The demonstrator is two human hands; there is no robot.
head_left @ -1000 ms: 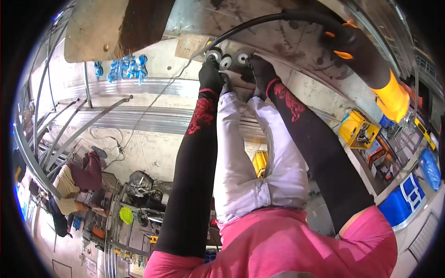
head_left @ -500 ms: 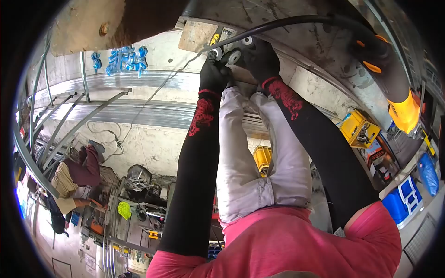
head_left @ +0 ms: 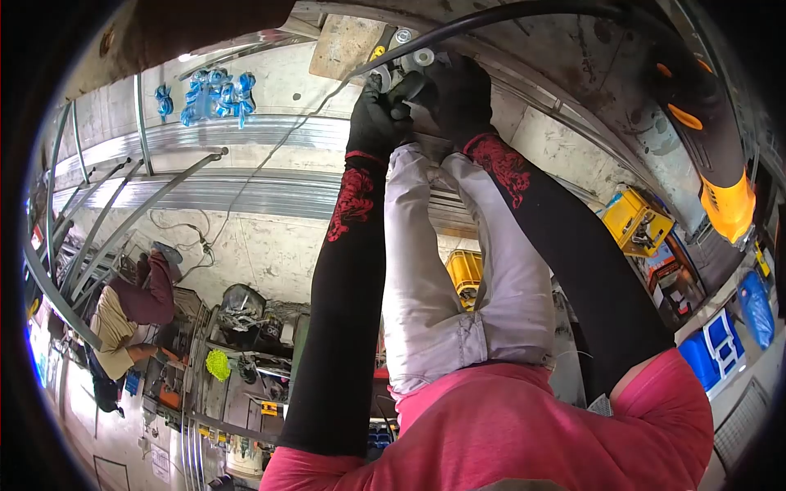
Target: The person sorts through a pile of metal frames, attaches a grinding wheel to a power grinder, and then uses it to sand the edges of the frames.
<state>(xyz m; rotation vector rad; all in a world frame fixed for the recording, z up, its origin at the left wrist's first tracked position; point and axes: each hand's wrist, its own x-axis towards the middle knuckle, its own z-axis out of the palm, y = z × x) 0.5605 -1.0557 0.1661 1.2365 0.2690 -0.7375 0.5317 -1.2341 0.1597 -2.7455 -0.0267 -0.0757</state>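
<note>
My left hand (head_left: 378, 119), in a black glove, is curled with its fingertips at a pale ring-shaped disc (head_left: 385, 79). Close beside it, my right hand (head_left: 460, 96), also gloved in black, is closed, and what lies within its fingers is hidden. Just off its fingertips sits a pale round disc (head_left: 423, 56) with a hole in the middle. A smaller disc (head_left: 403, 36) lies a little farther off. Near the left fingertips is a tool with a yellow and black handle (head_left: 378, 51), partly behind a black cable (head_left: 491, 18).
A wooden board (head_left: 348, 45) lies beyond my left hand. Metal bars (head_left: 270, 135) run across on the left. At right hangs a yellow-and-black power tool (head_left: 727, 204), above a yellow crate (head_left: 637, 222). Another person (head_left: 135, 315) sits at far left.
The discs have shifted up relative to my hands, and one formerly between them now shows beyond the right fingertips. The view has tilted slightly; both hands remain close together.
</note>
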